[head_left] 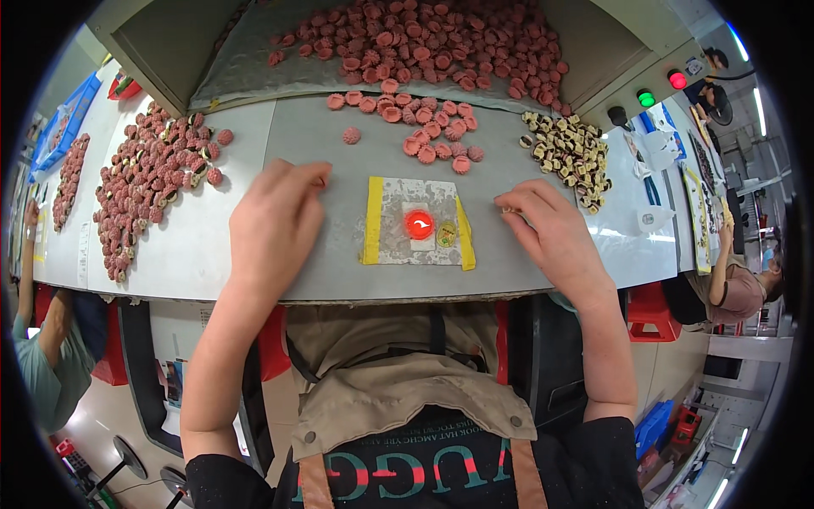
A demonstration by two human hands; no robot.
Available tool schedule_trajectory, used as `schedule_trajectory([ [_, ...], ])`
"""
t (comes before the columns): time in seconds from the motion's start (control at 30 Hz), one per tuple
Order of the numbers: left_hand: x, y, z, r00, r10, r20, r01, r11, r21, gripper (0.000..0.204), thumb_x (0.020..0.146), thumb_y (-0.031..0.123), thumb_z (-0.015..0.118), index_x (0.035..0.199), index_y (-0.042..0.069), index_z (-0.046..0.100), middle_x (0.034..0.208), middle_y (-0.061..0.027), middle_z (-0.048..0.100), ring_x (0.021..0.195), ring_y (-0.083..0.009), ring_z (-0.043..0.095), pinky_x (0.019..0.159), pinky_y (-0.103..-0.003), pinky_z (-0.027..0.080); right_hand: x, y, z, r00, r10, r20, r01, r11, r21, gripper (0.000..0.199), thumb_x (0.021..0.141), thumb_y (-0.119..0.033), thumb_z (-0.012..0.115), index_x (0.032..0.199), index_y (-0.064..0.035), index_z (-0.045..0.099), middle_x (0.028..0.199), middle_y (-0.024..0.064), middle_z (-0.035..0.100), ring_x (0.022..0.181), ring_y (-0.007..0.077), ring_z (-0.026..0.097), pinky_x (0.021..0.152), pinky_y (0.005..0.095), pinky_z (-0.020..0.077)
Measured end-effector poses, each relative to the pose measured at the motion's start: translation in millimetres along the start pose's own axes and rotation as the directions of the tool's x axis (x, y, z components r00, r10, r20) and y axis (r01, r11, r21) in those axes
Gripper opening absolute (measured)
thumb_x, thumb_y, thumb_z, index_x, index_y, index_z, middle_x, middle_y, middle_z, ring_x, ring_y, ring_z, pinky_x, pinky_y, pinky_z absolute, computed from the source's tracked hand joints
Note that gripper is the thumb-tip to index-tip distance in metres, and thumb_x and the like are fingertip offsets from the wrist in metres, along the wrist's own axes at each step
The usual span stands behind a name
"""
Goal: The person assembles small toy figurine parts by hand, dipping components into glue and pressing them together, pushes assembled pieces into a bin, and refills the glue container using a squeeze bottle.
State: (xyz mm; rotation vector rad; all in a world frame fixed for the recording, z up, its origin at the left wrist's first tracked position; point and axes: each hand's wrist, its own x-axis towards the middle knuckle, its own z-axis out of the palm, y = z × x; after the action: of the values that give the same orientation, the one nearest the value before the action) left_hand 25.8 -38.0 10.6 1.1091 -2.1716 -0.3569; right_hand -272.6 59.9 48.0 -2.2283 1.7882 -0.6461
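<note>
My left hand (pixel 278 222) hovers over the grey worktop, left of a taped pad. Its fingers are curled together, and whatever they may hold is hidden. On the other side of the pad, my right hand (pixel 547 229) pinches a small cream-coloured piece (pixel 508 209) at the fingertips, most of it covered. Between the hands lies the pale, worn pad (pixel 390 246), with yellow tape down both sides. A bright red disc (pixel 419 225) with a white mark sits at its middle, beside a small round yellow-green sticker (pixel 446 234).
Pink, bumpy, hollow caps (pixel 430 127) lie beyond the pad, below a large heap (pixel 441 42). Cream-and-dark pieces (pixel 566 153) are piled at right. Assembled-looking pink pieces (pixel 153 178) spread at left. A machine housing (pixel 636 51) carries green and red lights. Other people sit at both sides.
</note>
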Motion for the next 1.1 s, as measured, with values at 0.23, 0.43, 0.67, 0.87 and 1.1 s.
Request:
schedule_trajectory([
  [0.23,-4.7,-5.2,0.6,0.998,0.044,0.037,-0.051,0.970,0.238,0.029,0.083,0.004,0.057,0.111,0.009,0.063,0.085,-0.0092,0.062,0.077,-0.0292,0.062,0.068,-0.039,0.049,12.7,2.5,7.2,0.995,0.034,0.099,-0.035,0.999,0.002,0.018,0.086,-0.006,0.064,0.104,-0.0028,0.061,0.098,0.0102,0.059,0.086,0.0265,0.060,0.074,0.0330,0.0494],
  [0.43,-1.5,-22.1,-4.0,0.994,-0.083,-0.073,0.105,0.919,0.381,0.025,0.082,0.010,0.060,0.107,0.012,0.065,0.082,-0.0051,0.061,0.079,-0.0245,0.062,0.067,-0.037,0.049,0.8,-6.3,18.6,0.997,0.050,-0.050,-0.043,0.991,0.129,0.021,0.086,-0.007,0.066,0.107,-0.0038,0.063,0.101,0.0089,0.059,0.084,0.0221,0.060,0.074,0.0310,0.0495],
  [0.67,-7.4,-17.5,-5.9,0.987,-0.058,-0.147,0.099,0.953,0.287,0.025,0.085,0.012,0.062,0.109,0.008,0.066,0.096,-0.0098,0.056,0.084,-0.0253,0.061,0.071,-0.037,0.050,-4.0,-6.7,11.6,0.996,0.076,-0.046,-0.075,0.997,0.025,0.019,0.087,-0.006,0.065,0.106,-0.0024,0.063,0.097,0.0096,0.061,0.083,0.0220,0.062,0.072,0.0323,0.0502],
  [0.87,-6.0,-22.5,-5.3,0.998,-0.016,-0.064,0.027,0.987,0.160,0.023,0.089,0.009,0.060,0.110,0.005,0.064,0.095,-0.0111,0.053,0.082,-0.0284,0.060,0.071,-0.038,0.051,4.2,-16.2,12.6,0.990,0.139,-0.011,-0.139,0.990,0.002,0.015,0.087,-0.005,0.062,0.102,-0.0004,0.062,0.094,0.0119,0.062,0.082,0.0242,0.063,0.071,0.0331,0.0505],
  [1.1,-5.7,-27.4,-9.5,0.998,-0.028,-0.060,0.036,0.990,0.134,0.022,0.090,0.007,0.059,0.111,0.005,0.064,0.095,-0.0122,0.052,0.080,-0.0274,0.061,0.070,-0.036,0.052,13.2,-33.7,15.9,0.989,0.138,0.053,-0.139,0.990,-0.001,0.014,0.088,-0.005,0.061,0.101,0.0002,0.062,0.094,0.0120,0.062,0.083,0.0246,0.063,0.072,0.0331,0.0504],
])
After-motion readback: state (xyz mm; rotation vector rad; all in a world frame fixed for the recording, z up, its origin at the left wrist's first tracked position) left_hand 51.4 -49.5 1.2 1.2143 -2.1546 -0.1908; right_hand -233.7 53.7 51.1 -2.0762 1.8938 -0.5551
